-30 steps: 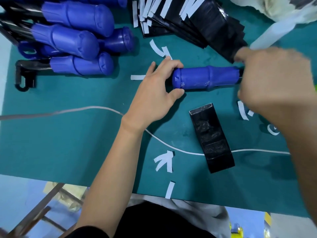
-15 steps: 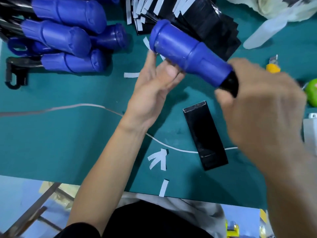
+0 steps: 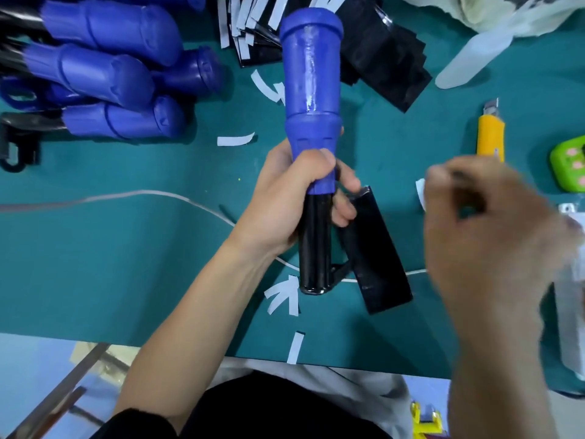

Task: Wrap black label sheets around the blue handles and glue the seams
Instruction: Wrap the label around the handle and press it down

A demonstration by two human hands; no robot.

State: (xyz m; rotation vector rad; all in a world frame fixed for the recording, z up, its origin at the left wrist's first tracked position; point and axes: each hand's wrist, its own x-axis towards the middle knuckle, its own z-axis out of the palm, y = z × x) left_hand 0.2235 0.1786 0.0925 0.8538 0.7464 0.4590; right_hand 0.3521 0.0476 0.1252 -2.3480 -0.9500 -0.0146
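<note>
My left hand (image 3: 297, 198) grips a blue handle (image 3: 311, 87) near its lower end, where the blue meets a black shaft (image 3: 315, 245). The handle stands upright over the green mat with its wide end pointing away from me. A shiny wet streak runs along its blue body. A black label sheet (image 3: 378, 251) lies flat on the mat just right of the shaft. My right hand (image 3: 484, 229) is blurred at the right, apart from the handle, fingers loosely curled; whether it holds anything is unclear. A stack of black label sheets (image 3: 380, 49) lies behind.
Several blue handles (image 3: 110, 77) are piled at the back left. White backing strips (image 3: 235, 140) litter the green mat (image 3: 95, 264). A yellow utility knife (image 3: 490, 134) and a green object (image 3: 569, 164) lie at the right. A thin white cord (image 3: 126, 195) crosses the mat.
The handle swung from lying sideways to standing upright. My left hand moved from its wide end to grip the lower end. My right hand let go and pulled away to the right.
</note>
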